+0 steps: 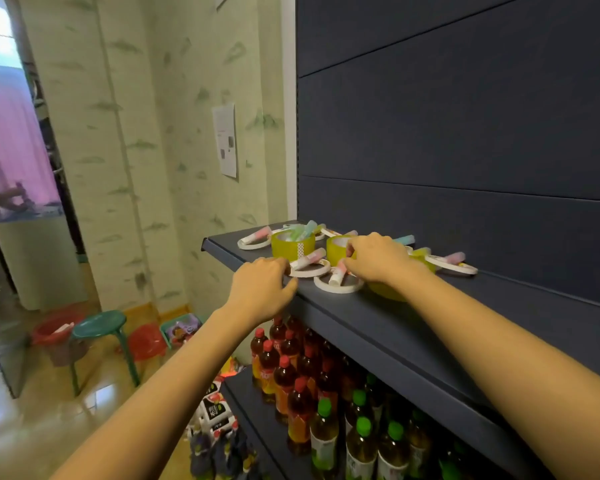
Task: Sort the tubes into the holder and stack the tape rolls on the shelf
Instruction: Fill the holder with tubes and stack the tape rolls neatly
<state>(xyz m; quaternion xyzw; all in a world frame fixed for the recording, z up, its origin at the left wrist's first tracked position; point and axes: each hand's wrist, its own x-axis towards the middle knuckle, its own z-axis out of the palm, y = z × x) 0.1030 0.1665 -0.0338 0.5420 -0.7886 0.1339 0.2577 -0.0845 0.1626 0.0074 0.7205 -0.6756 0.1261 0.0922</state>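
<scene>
L fingers [284, 268] curled, knuckles up, tips at the left rim of a flat white tape ring [310, 271]. Thumb lies along the front lip of the dark blue shelf [227, 249]. Can't tell if they pinch the ring or just rest there. L hand [262, 285] sits over the shelf's near edge.

R fingers [350, 251] curled down on the near side of a yellow tape roll [336, 249], tips also by a pink-capped tube [336, 277] lying across a 2nd white ring [338, 288]. What they grip, if anything: can't tell. R hand [378, 258] is right of the L. Its wrist is over another yellow roll [388, 293].

Another tube [308, 259] lies across the 1st ring. Far left, a 3rd yellow roll [293, 245] w/ pastel tubes [305, 230] at its top, and a white ring w/ a tube on it [255, 239]. Far right, one more ring + tube [452, 263].

Shelf below: bottles w/ red caps [284, 362] and green caps [361, 424]. Green stool [99, 323] on the floor at left.
</scene>
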